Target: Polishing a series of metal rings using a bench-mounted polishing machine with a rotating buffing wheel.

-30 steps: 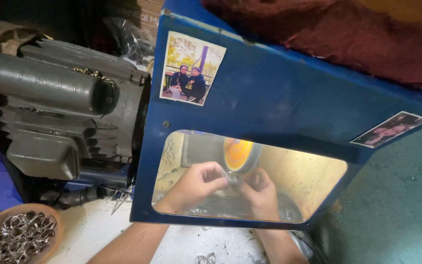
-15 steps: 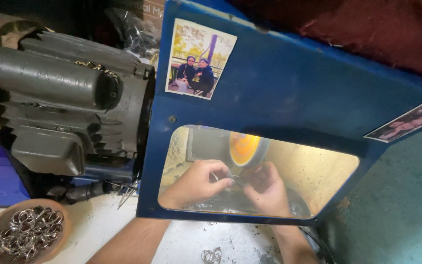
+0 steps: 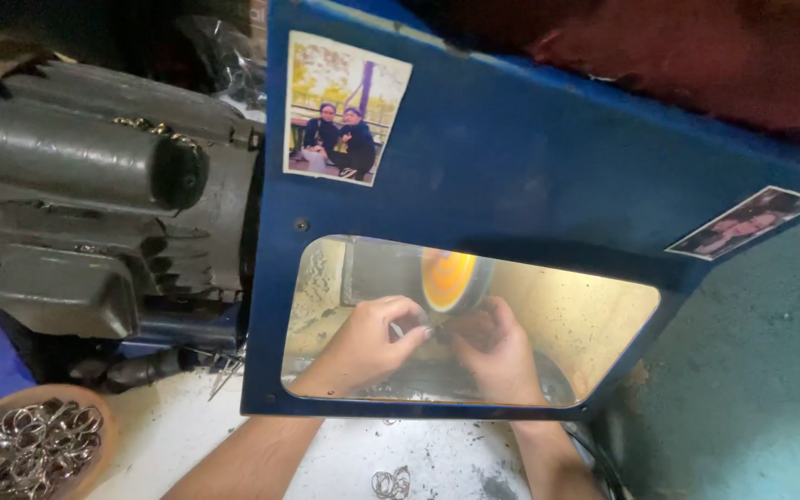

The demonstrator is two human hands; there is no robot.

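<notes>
Both my hands reach in behind the clear window of a blue guard panel. My left hand and my right hand meet fingertip to fingertip. Together they pinch a small metal piece, mostly hidden by the fingers. They hold it just under an orange-yellow polishing wheel lit from inside the housing. Whether the piece touches the wheel I cannot tell.
A large grey electric motor sits left of the panel. A brown bowl with several metal rings stands at the bottom left. Loose rings lie on the white bench between my forearms. Two photos are stuck on the panel, and dark red cloth lies on top.
My hands have stayed together at the wheel, with only small finger shifts. The view has drifted slightly, so the panel sits a little further right in the frame.
</notes>
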